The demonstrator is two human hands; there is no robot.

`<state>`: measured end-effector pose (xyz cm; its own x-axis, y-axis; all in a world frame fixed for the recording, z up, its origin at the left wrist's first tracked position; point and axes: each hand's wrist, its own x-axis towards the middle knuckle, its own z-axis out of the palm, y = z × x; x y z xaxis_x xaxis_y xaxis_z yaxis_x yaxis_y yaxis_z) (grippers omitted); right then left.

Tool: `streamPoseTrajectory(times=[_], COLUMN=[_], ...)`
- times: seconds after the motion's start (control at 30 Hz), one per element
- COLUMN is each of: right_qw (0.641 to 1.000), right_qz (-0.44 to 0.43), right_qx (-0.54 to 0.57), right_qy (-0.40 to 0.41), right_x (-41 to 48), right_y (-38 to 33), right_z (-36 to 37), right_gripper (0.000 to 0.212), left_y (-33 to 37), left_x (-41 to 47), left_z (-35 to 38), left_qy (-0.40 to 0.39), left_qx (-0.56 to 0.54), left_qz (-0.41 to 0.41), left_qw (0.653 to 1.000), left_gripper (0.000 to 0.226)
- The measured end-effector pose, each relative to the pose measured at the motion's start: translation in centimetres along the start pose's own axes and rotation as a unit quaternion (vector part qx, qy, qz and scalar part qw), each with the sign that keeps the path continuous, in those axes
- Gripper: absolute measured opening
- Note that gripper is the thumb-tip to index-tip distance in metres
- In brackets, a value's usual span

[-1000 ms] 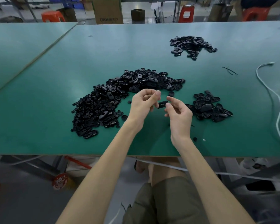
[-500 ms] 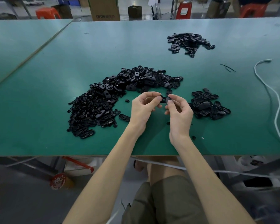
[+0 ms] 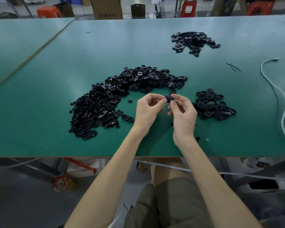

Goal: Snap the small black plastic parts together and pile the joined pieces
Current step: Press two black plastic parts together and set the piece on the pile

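Both hands meet above the green table (image 3: 39, 129) and pinch one small black plastic part (image 3: 169, 99) between their fingertips. My left hand (image 3: 149, 111) holds its left end, my right hand (image 3: 183, 114) its right end. A large curved heap of loose black parts (image 3: 115, 96) lies to the left and behind the hands. A smaller pile of black pieces (image 3: 212, 106) sits just right of my right hand. Whether the held part is one piece or two joined is hidden by the fingers.
A third pile of black parts (image 3: 194, 41) lies far back right. A white cable (image 3: 278, 99) runs along the table's right side. Black strips (image 3: 233, 66) lie near it. Stray small parts (image 3: 198, 138) sit by the front edge. Boxes and orange stools stand beyond the table.
The hands have closed together. A second ago my right hand alone held the part with a gap between the hands; now both pinch it, slightly farther from me.
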<state>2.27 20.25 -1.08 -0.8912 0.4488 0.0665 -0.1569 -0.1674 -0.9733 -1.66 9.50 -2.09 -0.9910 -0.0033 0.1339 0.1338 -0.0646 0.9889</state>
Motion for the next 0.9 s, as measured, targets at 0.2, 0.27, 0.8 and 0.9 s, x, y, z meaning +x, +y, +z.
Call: streamPoseTrajectory(times=[0.2,0.27,0.8,0.9], right_qw=[1.000,1.000,0.999,0.999], right_qz=[-0.004,-0.005,-0.002,-0.007], right_qx=[-0.001,0.002,0.022,0.020], right_qy=[-0.014,-0.017,-0.041,-0.044], right_x=[-0.05,-0.06,-0.04,-0.01], right_y=[-0.04,-0.01,-0.09,-0.15], right_z=[-0.04,-0.08,-0.13,-0.14], right_gripper=[0.021,0.021,0.025,0.026], left_y=[-0.18,-0.22,0.50,0.59], left_x=[0.00,-0.01,-0.04,0.00], left_z=[-0.08,-0.10,-0.49,-0.37], left_qy=[0.000,0.001,0.015,-0.004], left_qx=[0.007,0.010,-0.105,-0.093], left_qz=[0.005,0.015,-0.029,-0.035], left_qw=[1.000,1.000,0.994,0.995], left_gripper=[0.009,0.005,0.027,0.024])
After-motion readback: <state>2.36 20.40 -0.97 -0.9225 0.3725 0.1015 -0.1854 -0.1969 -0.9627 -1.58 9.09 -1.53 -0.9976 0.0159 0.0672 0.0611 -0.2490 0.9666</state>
